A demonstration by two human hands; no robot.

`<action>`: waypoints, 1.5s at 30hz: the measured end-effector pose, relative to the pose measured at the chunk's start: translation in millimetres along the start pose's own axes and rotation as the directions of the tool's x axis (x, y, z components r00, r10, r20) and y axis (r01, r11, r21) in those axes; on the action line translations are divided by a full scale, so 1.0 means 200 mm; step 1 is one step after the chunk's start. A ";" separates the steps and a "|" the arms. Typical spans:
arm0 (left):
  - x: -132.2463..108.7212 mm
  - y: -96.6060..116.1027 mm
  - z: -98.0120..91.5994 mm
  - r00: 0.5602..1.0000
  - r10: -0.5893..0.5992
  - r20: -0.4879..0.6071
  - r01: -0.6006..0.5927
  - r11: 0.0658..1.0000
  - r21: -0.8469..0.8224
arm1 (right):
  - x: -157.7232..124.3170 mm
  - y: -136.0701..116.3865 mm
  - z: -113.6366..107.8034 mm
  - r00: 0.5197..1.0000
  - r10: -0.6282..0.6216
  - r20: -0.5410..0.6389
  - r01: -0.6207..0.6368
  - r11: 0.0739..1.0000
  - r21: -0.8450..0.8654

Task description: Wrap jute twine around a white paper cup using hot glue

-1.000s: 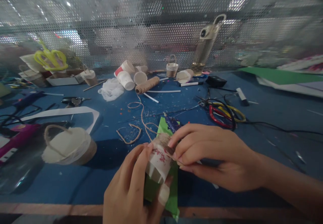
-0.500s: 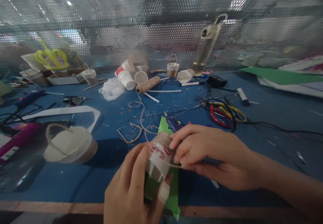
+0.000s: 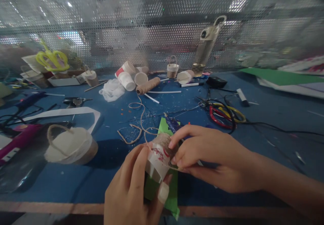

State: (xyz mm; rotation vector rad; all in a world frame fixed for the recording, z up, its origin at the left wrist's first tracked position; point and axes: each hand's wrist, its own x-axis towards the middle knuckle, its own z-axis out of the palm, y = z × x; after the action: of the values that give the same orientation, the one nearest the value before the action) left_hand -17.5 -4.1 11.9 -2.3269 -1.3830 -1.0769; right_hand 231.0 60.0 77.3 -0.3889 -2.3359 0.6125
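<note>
My left hand (image 3: 131, 188) grips a white paper cup (image 3: 157, 159) with red print, tilted on its side near the table's front edge. Jute twine is wound round the cup's far end. My right hand (image 3: 207, 154) pinches a strand of that twine (image 3: 141, 117) against the cup, fingers closed. The twine trails back across the blue table (image 3: 265, 117) to a spool (image 3: 148, 85). A green paper sheet (image 3: 167, 191) lies under the cup and my hands.
A finished twine-wrapped cup basket (image 3: 71, 145) lies at the left. Red and yellow scissors (image 3: 225, 113) and black cables sit to the right. Paper cups (image 3: 129, 76), a water bottle (image 3: 206, 46), a small basket (image 3: 172, 68) and a mesh screen stand at the back.
My right hand has shifted slightly left and up along the cup, drawing the twine across it. The cup has turned a little in my left hand.
</note>
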 end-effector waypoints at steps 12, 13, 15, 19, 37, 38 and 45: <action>0.00 -0.01 -0.01 1.000 0.001 0.017 0.000 1.000 -0.008 | 0.01 0.00 0.00 0.998 -0.059 -0.019 0.058 0.996 -0.062; 0.00 -0.02 0.00 1.000 -0.001 0.013 0.001 1.000 -0.006 | 0.01 0.00 0.00 0.998 -0.069 -0.012 0.068 0.995 -0.067; 0.00 -0.01 0.00 1.000 0.002 0.017 -0.002 1.000 -0.007 | 0.01 0.00 0.01 0.995 -0.099 0.003 0.099 0.992 -0.075; 0.00 0.02 0.01 1.000 -0.029 0.000 0.029 0.999 -0.025 | 0.02 0.00 0.01 0.992 -0.128 -0.001 0.127 0.989 -0.070; 0.01 0.02 -0.02 0.995 -0.090 -0.038 0.084 0.988 -0.131 | 0.01 0.02 0.00 0.996 0.011 -0.086 -0.025 0.987 -0.158; 0.01 0.02 -0.02 0.997 -0.070 -0.037 0.064 0.989 -0.131 | 0.01 0.02 0.01 0.996 0.019 -0.084 -0.032 0.987 -0.156; -0.01 0.06 -0.02 0.922 -0.372 -0.105 0.330 0.899 -0.289 | 0.00 0.03 0.01 0.997 0.064 0.044 -0.055 0.981 -0.186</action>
State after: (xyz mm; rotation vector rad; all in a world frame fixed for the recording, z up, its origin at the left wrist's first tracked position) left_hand -9.5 -13.5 15.0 -2.1446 -1.7340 -1.6057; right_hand 230.6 64.9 72.4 -0.5357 -2.4447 0.4387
